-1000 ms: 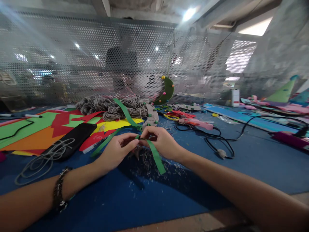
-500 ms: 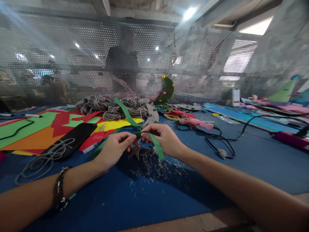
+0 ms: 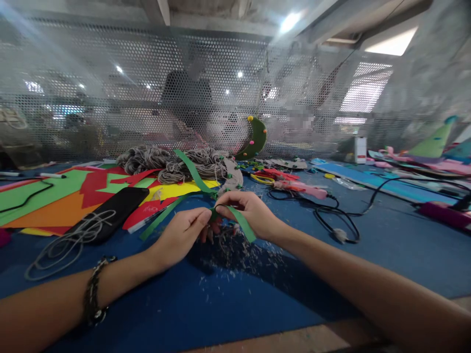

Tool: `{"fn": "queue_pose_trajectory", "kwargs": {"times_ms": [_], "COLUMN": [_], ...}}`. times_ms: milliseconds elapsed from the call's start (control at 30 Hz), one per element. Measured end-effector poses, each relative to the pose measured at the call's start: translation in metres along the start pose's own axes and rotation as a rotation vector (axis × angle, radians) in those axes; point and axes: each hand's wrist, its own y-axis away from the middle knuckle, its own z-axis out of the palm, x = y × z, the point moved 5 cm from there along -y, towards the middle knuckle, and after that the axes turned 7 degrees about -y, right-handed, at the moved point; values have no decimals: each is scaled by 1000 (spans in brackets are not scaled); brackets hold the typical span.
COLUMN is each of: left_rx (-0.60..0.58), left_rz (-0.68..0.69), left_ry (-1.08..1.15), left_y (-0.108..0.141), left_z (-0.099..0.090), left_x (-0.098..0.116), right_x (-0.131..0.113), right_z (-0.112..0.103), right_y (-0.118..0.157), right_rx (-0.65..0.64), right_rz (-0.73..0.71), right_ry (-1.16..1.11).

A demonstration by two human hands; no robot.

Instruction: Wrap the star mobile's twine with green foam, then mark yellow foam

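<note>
– Grip?
– Two of yours, both closed: left hand (image 3: 187, 233) and right hand (image 3: 257, 215) pinch a green strip (image 3: 243, 225) between them, low over the tabletop (image 3: 191, 309).
– Around?
– Left of your left hand, one black phone (image 3: 117, 208); farther left, two markers (image 3: 52, 175). Beyond both, one green crescent (image 3: 258, 140); grey cord bundles (image 3: 178, 172), count unclear.

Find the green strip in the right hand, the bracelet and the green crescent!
Green strip (image 3: 247, 230): head view, its loose end.
Bracelet (image 3: 91, 290): head view, dark band.
Green crescent (image 3: 259, 137): head view, middle of its front.
</note>
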Motion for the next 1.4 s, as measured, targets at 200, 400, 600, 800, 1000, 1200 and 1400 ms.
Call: {"fn": "queue_pose_trajectory", "kwargs": {"times_ms": [200,400,600,800,1000,1200,1400], "left_rx": [51,41,-40,9,49,70,59], "left_rz": [-125,-131,-58,5,42,52,40], "left_ry": [68,86,156,14,-102,-184,-231], "left_y": [-4,-5,-2,0,-1,0,0], "left_z": [-5,-5,3,0,-4,-5,-5], "left_x": [-8,-6,1,3,4,3,4], "right_x": [0,2,2,-2,-3,0,3], "right_z": [1,2,2,1,0,0,-3], "right_y": [0,0,2,3,3,3,0], "right_rx": [-15,-21,33,57,67,40,59], "right_rz": [27,39,-27,-97,-152,-102,-36], "right_ry": [-65,-65,18,145,164,115,100]}}
